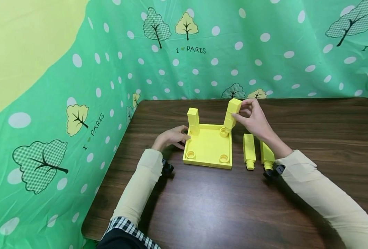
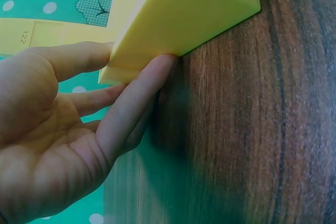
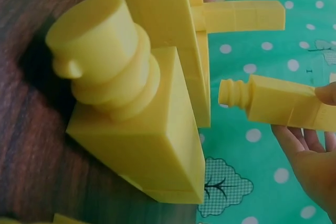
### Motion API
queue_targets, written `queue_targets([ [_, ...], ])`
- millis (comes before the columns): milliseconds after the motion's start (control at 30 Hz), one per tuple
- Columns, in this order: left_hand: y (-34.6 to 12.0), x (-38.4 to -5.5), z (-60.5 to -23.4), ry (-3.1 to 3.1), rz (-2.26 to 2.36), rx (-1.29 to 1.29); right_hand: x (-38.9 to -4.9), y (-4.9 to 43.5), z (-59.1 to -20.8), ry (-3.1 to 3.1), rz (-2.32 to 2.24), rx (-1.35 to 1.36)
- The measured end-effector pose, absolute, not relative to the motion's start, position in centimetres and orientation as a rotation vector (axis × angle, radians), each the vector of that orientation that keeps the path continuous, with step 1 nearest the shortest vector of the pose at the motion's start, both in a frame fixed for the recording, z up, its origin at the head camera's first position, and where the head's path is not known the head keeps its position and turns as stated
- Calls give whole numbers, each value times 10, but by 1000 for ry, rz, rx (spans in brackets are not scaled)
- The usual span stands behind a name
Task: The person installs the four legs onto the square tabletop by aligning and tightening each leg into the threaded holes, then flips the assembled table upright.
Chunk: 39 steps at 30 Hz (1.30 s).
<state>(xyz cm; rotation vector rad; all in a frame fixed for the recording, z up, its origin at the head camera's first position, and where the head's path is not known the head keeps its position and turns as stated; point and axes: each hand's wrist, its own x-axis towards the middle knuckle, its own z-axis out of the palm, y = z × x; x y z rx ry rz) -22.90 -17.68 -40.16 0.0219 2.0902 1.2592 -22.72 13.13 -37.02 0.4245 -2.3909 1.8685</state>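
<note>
A shallow yellow square tabletop (image 1: pixel 210 143) lies on the table with its raised rim up and round sockets in its corners. My left hand (image 1: pixel 171 136) grips its left edge, the thumb on the rim and other fingers low against the side in the left wrist view. One square yellow leg (image 1: pixel 193 119) stands upright at the far left corner. My right hand (image 1: pixel 254 119) pinches another yellow leg (image 1: pixel 232 114) between thumb and fingers. This leg leans, its threaded end (image 3: pixel 233 93) pointing down over the far right socket (image 1: pixel 224 131).
Two more yellow legs, a nearer one (image 1: pixel 249 147) and one partly under my right forearm (image 1: pixel 266 152), lie right of the tabletop with threaded ends toward me. A green patterned cloth (image 1: pixel 202 76) hangs behind the dark wooden table (image 1: pixel 202 204) and along its left side.
</note>
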Motion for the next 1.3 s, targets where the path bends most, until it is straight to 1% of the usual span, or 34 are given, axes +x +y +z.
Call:
queue_targets([
  [700,-176,-229,-398,2083,1263,18,-234,120,-382,-2544,1717,396],
  [1033,-177,-229,-397,2083,1261,9,-229,124,-381,-2602,1670,504],
  [1300,-177,-228,-399,2069,1279,2,-226,123,-381,-2626,1652,496],
])
